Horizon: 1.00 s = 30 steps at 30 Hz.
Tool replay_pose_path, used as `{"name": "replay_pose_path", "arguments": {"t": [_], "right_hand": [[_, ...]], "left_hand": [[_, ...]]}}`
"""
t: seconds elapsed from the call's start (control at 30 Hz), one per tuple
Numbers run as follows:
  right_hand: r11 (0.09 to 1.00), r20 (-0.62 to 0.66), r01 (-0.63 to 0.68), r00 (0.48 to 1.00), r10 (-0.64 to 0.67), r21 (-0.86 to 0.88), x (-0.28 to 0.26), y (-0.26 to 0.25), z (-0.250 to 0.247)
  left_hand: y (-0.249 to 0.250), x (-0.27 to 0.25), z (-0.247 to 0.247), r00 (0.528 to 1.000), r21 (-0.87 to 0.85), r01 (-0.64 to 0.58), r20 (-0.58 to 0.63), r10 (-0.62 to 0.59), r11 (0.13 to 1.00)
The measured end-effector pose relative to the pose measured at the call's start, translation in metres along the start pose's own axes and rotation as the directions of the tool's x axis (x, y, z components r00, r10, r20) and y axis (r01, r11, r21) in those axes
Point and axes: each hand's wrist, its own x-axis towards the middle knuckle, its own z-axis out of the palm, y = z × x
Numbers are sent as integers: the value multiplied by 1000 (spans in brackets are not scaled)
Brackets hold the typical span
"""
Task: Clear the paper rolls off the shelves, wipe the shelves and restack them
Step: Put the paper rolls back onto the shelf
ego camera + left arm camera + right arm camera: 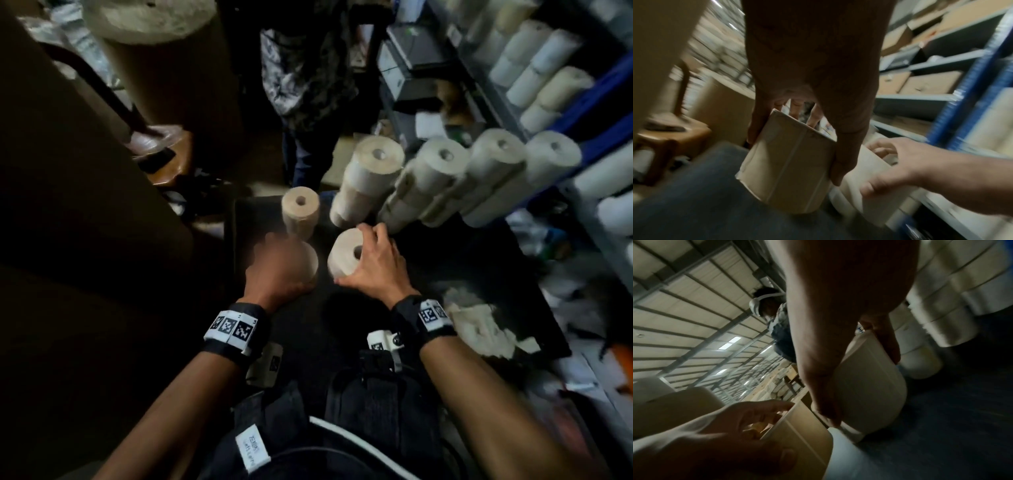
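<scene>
the shelves [582, 113] on your right carry rows of paper rolls. a dark counter [445, 260] in front of you carries four leaning stacks of rolls [431, 181]. your left hand [279, 263] grips a tan roll [785, 170] from above. your right hand [376, 263] grips a white roll [344, 253], fingers curled round it.

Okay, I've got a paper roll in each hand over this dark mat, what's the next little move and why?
Probably set both down upright on the mat and let go. The left hand grips a tan roll from above, and the right hand grips a white roll. Both are low over the mat, next to a single roll and the stacks already standing there.
</scene>
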Motion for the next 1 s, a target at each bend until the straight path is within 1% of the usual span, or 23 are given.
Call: {"name": "replay_pose_path", "arguments": {"t": [0.13, 0.23, 0.33, 0.43, 0.57, 0.6, 0.67, 0.73, 0.87, 1.0], "right_hand": [[993, -19, -116, 993, 117, 8, -60, 61, -10], [976, -25, -218, 976, 218, 10, -108, 107, -24], [954, -59, -301, 952, 301, 13, -160, 155, -41], [924, -112, -381, 917, 382, 28, -215, 201, -65], [869, -207, -491, 845, 493, 66, -289, 256, -107], [854, -226, -515, 826, 517, 71, -307, 268, -118], [823, -284, -561, 778, 561, 91, -342, 292, -141], [791, -341, -601, 724, 600, 116, -376, 312, -164], [724, -440, -668, 606, 663, 171, -435, 340, -218], [661, -523, -726, 496, 693, 189, -475, 359, -281]], "left_hand": [[54, -22, 34, 993, 33, -87, 80, 84, 996], [105, -42, 58, 974, 36, -192, 127, 186, 981], [163, -63, 80, 938, 39, -316, 166, 305, 948], [226, -86, 101, 896, 44, -421, 173, 408, 906], [310, -119, 124, 834, 61, -543, 152, 530, 837], [331, -127, 128, 805, 68, -587, 158, 572, 807], [373, -142, 132, 725, 79, -684, 183, 664, 725], [415, -158, 132, 652, 81, -757, 159, 741, 648], [500, -187, 123, 462, 41, -887, 100, 881, 460], [589, -207, 100, 266, 1, -964, -3, 964, 266]]}}
